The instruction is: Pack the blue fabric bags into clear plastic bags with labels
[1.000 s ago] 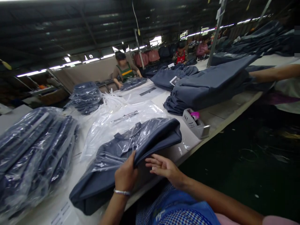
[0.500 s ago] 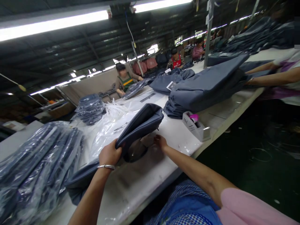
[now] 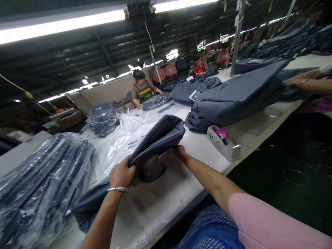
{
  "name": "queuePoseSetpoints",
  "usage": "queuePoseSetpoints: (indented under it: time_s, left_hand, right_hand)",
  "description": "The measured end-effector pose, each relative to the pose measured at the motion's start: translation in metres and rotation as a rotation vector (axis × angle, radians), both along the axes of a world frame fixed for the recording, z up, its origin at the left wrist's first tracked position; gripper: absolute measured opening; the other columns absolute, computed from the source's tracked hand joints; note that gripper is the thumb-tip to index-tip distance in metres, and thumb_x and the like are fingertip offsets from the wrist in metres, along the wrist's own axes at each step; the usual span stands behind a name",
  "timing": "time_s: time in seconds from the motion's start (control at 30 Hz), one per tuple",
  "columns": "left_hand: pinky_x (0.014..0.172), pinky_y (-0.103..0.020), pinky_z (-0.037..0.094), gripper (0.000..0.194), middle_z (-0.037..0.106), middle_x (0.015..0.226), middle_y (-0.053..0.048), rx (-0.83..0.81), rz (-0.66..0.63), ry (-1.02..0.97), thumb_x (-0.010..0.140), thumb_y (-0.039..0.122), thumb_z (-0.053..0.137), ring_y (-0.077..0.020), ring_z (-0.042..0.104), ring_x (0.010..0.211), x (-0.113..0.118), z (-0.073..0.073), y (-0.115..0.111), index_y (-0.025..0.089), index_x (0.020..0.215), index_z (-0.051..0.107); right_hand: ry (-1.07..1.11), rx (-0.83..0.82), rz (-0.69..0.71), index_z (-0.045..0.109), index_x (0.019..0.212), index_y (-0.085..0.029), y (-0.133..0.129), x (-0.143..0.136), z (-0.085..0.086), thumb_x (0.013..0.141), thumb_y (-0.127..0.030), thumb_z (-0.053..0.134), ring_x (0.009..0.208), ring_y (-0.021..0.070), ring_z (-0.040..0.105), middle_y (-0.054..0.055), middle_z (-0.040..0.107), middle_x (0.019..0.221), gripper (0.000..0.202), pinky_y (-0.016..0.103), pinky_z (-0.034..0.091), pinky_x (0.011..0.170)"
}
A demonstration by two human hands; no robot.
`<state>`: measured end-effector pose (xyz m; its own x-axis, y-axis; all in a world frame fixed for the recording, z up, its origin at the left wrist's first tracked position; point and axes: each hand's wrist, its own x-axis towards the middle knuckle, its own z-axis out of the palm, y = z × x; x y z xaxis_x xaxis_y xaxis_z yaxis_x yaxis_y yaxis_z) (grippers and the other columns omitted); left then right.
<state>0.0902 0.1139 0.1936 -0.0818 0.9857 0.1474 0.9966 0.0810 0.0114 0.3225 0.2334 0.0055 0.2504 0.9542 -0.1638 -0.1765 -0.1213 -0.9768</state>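
A dark blue-grey fabric bag (image 3: 160, 136) lies partly folded across the table in front of me, its far end raised off the surface. My left hand (image 3: 122, 175), with a silver bangle at the wrist, is closed on the bag's upper edge near the middle. At the underside of the raised end is my right hand (image 3: 181, 154); its fingers are hidden by the fabric, so their grip does not show. A dark-rimmed, see-through part (image 3: 153, 170) hangs below the bag between my two hands.
Plastic-wrapped dark bundles (image 3: 49, 180) lie at left, with another wrapped stack (image 3: 101, 119) behind. Clear plastic bags (image 3: 118, 148) spread beyond my left hand. A grey holder (image 3: 223, 143) stands at the table's right edge, near larger dark bags (image 3: 228, 98). Co-workers (image 3: 145, 88) are across the table.
My right hand has moved up against the bag's underside, its fingers now out of sight. My left hand keeps its hold. The view has shifted slightly; the co-worker's wrapped bundle opposite now lies flatter.
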Motion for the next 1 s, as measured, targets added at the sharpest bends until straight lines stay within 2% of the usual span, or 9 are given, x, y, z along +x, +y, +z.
queuePoseSetpoints:
  time_s: [0.1,0.2,0.3,0.4,0.47,0.53,0.6,0.83,1.0]
  left_hand:
    - [0.065,-0.035,0.041,0.045,0.073,0.088,-0.009,0.030,0.029,-0.004,0.088,0.050,0.039,-0.0329,0.067,0.088,0.001,-0.006,-0.004,0.034,0.125,0.060]
    - [0.066,-0.036,0.045,0.048,0.074,0.092,-0.008,0.054,0.054,-0.011,0.087,0.041,0.042,-0.0323,0.068,0.086,0.005,-0.019,-0.015,0.033,0.133,0.054]
    - [0.067,-0.039,0.049,0.054,0.074,0.104,-0.008,0.097,0.054,-0.057,0.086,0.031,0.044,-0.0321,0.069,0.086,0.006,-0.042,-0.032,0.034,0.140,0.046]
    - [0.068,-0.040,0.053,0.061,0.069,0.121,-0.005,0.179,0.020,-0.143,0.083,0.021,0.045,-0.0310,0.070,0.090,0.004,-0.073,-0.052,0.036,0.142,0.043]
    - [0.069,-0.038,0.055,0.065,0.064,0.129,-0.004,0.240,-0.028,-0.183,0.080,0.016,0.046,-0.0295,0.070,0.095,0.002,-0.094,-0.064,0.036,0.141,0.044]
    - [0.068,-0.036,0.057,0.066,0.062,0.133,-0.002,0.296,-0.070,-0.206,0.078,0.013,0.047,-0.0280,0.069,0.099,-0.001,-0.109,-0.072,0.037,0.140,0.045]
    - [0.066,-0.034,0.058,0.068,0.060,0.135,0.000,0.335,-0.093,-0.221,0.077,0.012,0.047,-0.0267,0.069,0.100,-0.003,-0.120,-0.075,0.038,0.140,0.045]
    - [0.075,-0.036,0.062,0.080,0.056,0.139,0.004,0.385,-0.162,-0.254,0.074,0.004,0.044,-0.0258,0.066,0.109,-0.009,-0.139,-0.080,0.041,0.144,0.036]
    - [0.087,-0.043,0.061,0.086,0.049,0.145,0.003,0.390,-0.187,-0.274,0.072,0.000,0.041,-0.0277,0.058,0.122,-0.009,-0.148,-0.084,0.041,0.147,0.030]
  right_hand:
    - [0.069,-0.059,0.034,0.065,0.097,-0.013,-0.026,0.005,0.004,0.090,-0.034,0.061,0.072,0.0135,0.060,0.003,0.065,0.088,0.022,0.029,0.053,0.067]
    - [0.151,-0.033,0.061,0.069,0.086,-0.014,-0.081,0.008,0.002,0.080,-0.031,0.067,0.059,0.0112,0.052,0.002,0.064,0.072,0.018,0.026,0.045,0.058]
    - [0.198,-0.029,0.117,0.072,0.083,-0.014,-0.141,0.011,-0.011,0.070,-0.034,0.071,0.052,0.0105,0.047,-0.001,0.058,0.061,0.023,0.025,0.038,0.051]
    - [0.241,-0.069,0.127,0.071,0.085,-0.015,-0.172,0.025,-0.025,0.068,-0.039,0.073,0.056,0.0125,0.053,0.000,0.062,0.067,0.030,0.026,0.043,0.055]
    - [0.251,-0.041,0.031,0.067,0.105,-0.020,-0.169,0.041,-0.028,0.070,-0.042,0.071,0.074,0.0162,0.062,0.004,0.068,0.094,0.042,0.028,0.050,0.067]
    - [0.206,0.045,-0.117,0.053,0.129,-0.028,-0.150,0.057,-0.023,0.071,-0.041,0.069,0.099,0.0192,0.062,0.004,0.060,0.127,0.061,0.030,0.051,0.081]
    - [0.124,0.136,-0.184,0.046,0.136,-0.030,-0.126,0.070,-0.014,0.073,-0.040,0.068,0.117,0.0217,0.055,0.004,0.049,0.143,0.067,0.032,0.049,0.091]
    - [0.007,0.223,-0.098,0.070,0.091,-0.019,-0.065,0.087,0.008,0.075,-0.043,0.064,0.104,0.0284,0.061,0.007,0.072,0.101,0.030,0.040,0.047,0.094]
    - [-0.047,0.301,-0.145,0.073,0.087,-0.020,-0.095,0.110,0.028,0.072,-0.045,0.072,0.105,0.0249,0.060,0.006,0.071,0.102,0.029,0.039,0.041,0.102]
